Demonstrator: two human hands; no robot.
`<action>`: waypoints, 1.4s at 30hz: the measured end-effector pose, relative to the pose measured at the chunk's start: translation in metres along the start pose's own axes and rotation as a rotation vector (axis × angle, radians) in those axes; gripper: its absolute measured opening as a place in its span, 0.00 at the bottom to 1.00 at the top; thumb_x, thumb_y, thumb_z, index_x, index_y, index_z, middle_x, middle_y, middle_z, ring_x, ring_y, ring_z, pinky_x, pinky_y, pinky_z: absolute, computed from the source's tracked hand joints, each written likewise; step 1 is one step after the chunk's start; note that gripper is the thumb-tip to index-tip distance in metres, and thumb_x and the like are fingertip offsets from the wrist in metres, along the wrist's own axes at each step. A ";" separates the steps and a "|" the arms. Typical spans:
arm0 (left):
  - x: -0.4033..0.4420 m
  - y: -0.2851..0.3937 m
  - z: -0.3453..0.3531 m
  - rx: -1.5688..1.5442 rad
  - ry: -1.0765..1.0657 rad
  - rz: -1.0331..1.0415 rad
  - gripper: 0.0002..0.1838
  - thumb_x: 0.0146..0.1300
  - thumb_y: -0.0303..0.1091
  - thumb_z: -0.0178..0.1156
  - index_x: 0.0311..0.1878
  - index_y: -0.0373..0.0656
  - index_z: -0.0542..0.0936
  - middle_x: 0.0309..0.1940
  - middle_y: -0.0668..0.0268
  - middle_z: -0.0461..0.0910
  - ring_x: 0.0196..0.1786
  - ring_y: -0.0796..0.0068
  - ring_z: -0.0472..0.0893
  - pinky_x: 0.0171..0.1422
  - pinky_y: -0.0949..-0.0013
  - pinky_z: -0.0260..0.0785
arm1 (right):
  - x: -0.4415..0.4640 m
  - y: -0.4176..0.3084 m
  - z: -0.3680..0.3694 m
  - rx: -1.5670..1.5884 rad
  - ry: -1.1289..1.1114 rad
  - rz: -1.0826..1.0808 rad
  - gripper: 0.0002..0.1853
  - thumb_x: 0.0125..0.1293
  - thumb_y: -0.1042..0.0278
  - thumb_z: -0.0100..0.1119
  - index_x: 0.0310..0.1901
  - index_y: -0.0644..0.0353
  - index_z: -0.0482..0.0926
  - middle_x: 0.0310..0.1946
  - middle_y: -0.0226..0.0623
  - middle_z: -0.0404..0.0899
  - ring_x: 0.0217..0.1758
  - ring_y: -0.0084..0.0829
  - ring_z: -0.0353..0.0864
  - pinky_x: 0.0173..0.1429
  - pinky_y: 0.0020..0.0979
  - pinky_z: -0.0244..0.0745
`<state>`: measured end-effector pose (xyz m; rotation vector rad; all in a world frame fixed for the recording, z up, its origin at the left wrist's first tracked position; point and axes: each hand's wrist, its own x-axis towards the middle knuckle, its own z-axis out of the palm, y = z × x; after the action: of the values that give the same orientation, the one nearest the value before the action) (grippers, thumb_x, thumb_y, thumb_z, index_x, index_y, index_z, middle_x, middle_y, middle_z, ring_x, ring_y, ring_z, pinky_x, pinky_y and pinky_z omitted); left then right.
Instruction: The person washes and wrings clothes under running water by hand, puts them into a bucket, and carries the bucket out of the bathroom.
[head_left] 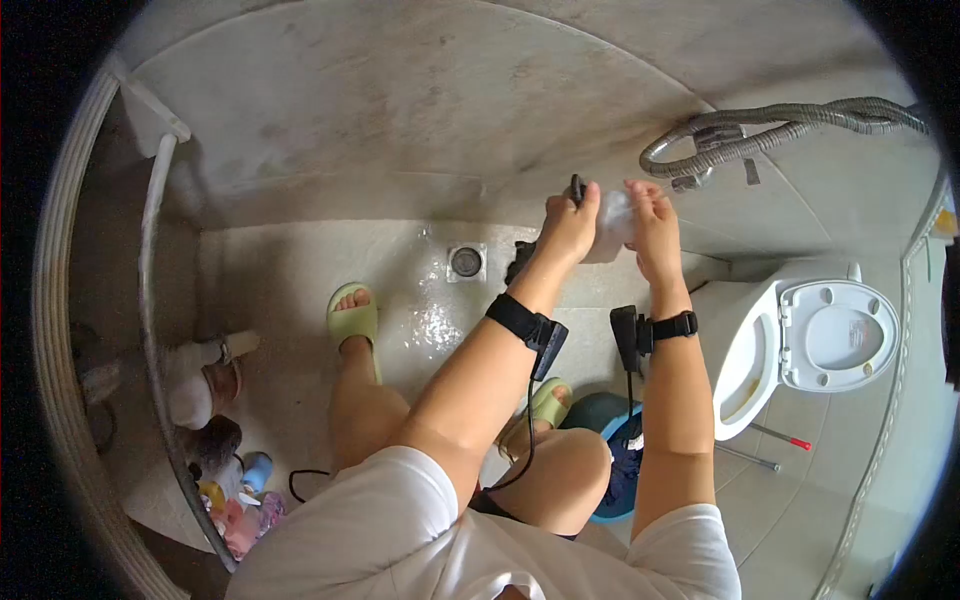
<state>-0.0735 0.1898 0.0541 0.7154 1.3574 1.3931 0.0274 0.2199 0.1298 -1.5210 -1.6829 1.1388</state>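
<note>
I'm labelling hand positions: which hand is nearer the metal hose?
Right. The right hand is just below the metal hose in the picture; the left hand is farther left.

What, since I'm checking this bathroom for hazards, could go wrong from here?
The floor shines wet near the drain, so a green slipper might slide. The pale item between the left hand and right hand could drop. The cord hanging from the left wristband might snag on the bent knee.
</note>
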 end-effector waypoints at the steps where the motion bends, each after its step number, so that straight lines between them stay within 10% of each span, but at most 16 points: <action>1: -0.001 0.001 0.003 0.000 -0.005 0.002 0.30 0.63 0.55 0.44 0.34 0.29 0.73 0.24 0.48 0.74 0.34 0.62 0.77 0.40 0.61 0.68 | -0.003 -0.003 0.006 0.000 0.005 -0.001 0.19 0.67 0.53 0.44 0.45 0.62 0.72 0.28 0.30 0.73 0.23 0.17 0.71 0.18 0.19 0.65; 5: -0.018 0.022 0.005 -0.756 -0.059 0.073 0.35 0.62 0.64 0.36 0.40 0.36 0.73 0.32 0.67 0.75 0.33 0.77 0.74 0.41 0.70 0.68 | -0.011 -0.015 0.017 0.285 -0.174 0.122 0.19 0.66 0.56 0.47 0.48 0.64 0.69 0.38 0.40 0.75 0.35 0.30 0.78 0.23 0.30 0.78; 8: -0.010 0.004 0.004 -0.739 -0.151 0.003 0.31 0.66 0.59 0.32 0.54 0.43 0.69 0.50 0.65 0.70 0.56 0.74 0.67 0.61 0.68 0.56 | -0.007 -0.012 0.015 0.338 -0.206 0.237 0.21 0.67 0.55 0.44 0.53 0.64 0.64 0.42 0.41 0.73 0.38 0.32 0.78 0.26 0.33 0.80; 13: -0.014 0.013 0.005 -0.643 -0.034 -0.095 0.24 0.66 0.47 0.41 0.61 0.44 0.64 0.53 0.61 0.66 0.57 0.66 0.65 0.62 0.65 0.56 | -0.007 -0.004 0.016 0.389 -0.207 0.089 0.20 0.66 0.56 0.47 0.52 0.61 0.66 0.40 0.40 0.73 0.35 0.29 0.77 0.32 0.31 0.80; 15: -0.009 0.005 0.005 0.098 0.022 0.286 0.26 0.63 0.39 0.45 0.63 0.40 0.60 0.55 0.56 0.60 0.58 0.60 0.62 0.62 0.65 0.56 | -0.008 -0.013 0.016 0.381 -0.232 0.116 0.18 0.66 0.59 0.47 0.52 0.60 0.66 0.39 0.39 0.73 0.35 0.29 0.77 0.31 0.31 0.79; 19: -0.017 -0.005 0.011 0.002 -0.018 0.362 0.31 0.56 0.33 0.45 0.65 0.37 0.56 0.57 0.53 0.58 0.60 0.59 0.60 0.63 0.66 0.55 | -0.006 -0.006 0.017 0.052 -0.210 0.092 0.16 0.66 0.65 0.47 0.52 0.61 0.66 0.38 0.39 0.75 0.34 0.29 0.78 0.32 0.30 0.79; 22: -0.010 -0.017 0.010 -0.657 -0.103 0.095 0.31 0.54 0.36 0.48 0.60 0.29 0.61 0.56 0.45 0.61 0.61 0.56 0.60 0.66 0.65 0.50 | -0.006 -0.005 0.008 0.336 -0.249 0.103 0.16 0.66 0.65 0.47 0.52 0.64 0.66 0.37 0.40 0.75 0.34 0.30 0.78 0.33 0.31 0.78; 26: -0.005 -0.015 -0.011 -0.102 -0.157 0.105 0.33 0.64 0.54 0.36 0.59 0.34 0.66 0.55 0.51 0.69 0.64 0.56 0.59 0.68 0.63 0.46 | -0.013 -0.023 0.006 0.654 -0.321 0.186 0.14 0.67 0.67 0.43 0.50 0.65 0.67 0.36 0.40 0.75 0.35 0.31 0.79 0.36 0.33 0.80; 28: -0.008 -0.021 -0.003 0.047 0.031 0.083 0.36 0.65 0.60 0.28 0.53 0.37 0.73 0.49 0.56 0.75 0.61 0.61 0.66 0.64 0.64 0.52 | -0.001 -0.011 -0.002 0.702 -0.277 0.168 0.13 0.67 0.67 0.42 0.49 0.65 0.67 0.36 0.39 0.75 0.36 0.31 0.79 0.36 0.34 0.80; 31: -0.005 -0.017 -0.011 -0.246 -0.266 0.053 0.29 0.64 0.58 0.40 0.29 0.39 0.74 0.26 0.63 0.76 0.29 0.75 0.74 0.36 0.66 0.64 | 0.009 0.009 -0.007 0.507 -0.111 0.090 0.12 0.68 0.66 0.42 0.46 0.65 0.68 0.36 0.39 0.75 0.36 0.31 0.78 0.36 0.37 0.79; 34: -0.011 -0.010 -0.014 -0.661 -0.113 -0.282 0.23 0.60 0.59 0.49 0.37 0.46 0.73 0.32 0.67 0.74 0.40 0.76 0.71 0.43 0.69 0.63 | -0.008 0.014 0.016 0.065 -0.011 0.095 0.10 0.66 0.68 0.44 0.43 0.65 0.68 0.37 0.42 0.74 0.39 0.36 0.77 0.40 0.39 0.76; 37: -0.011 -0.005 -0.015 -0.966 -0.051 -0.376 0.22 0.65 0.53 0.44 0.29 0.43 0.71 0.22 0.71 0.71 0.25 0.77 0.70 0.32 0.70 0.63 | -0.030 0.015 0.050 -0.461 0.035 -0.689 0.08 0.63 0.71 0.49 0.40 0.65 0.70 0.38 0.49 0.72 0.39 0.44 0.73 0.45 0.35 0.68; 40: -0.015 -0.010 -0.021 -1.090 -0.112 -0.462 0.19 0.67 0.46 0.42 0.30 0.41 0.73 0.24 0.69 0.73 0.26 0.74 0.72 0.32 0.69 0.66 | -0.040 0.010 0.071 -0.509 -0.011 -0.599 0.08 0.62 0.70 0.51 0.38 0.65 0.72 0.36 0.49 0.72 0.37 0.44 0.72 0.42 0.36 0.67; 42: -0.015 -0.009 -0.017 -0.056 -0.104 0.067 0.16 0.65 0.42 0.45 0.30 0.40 0.73 0.25 0.68 0.73 0.27 0.74 0.71 0.29 0.69 0.65 | -0.032 0.004 0.076 -0.461 0.032 -0.560 0.13 0.63 0.64 0.50 0.32 0.67 0.74 0.29 0.51 0.73 0.31 0.42 0.72 0.37 0.36 0.67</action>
<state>-0.0826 0.1687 0.0451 0.7911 1.2180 1.4210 -0.0312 0.1727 0.0955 -1.1690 -2.2578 0.4500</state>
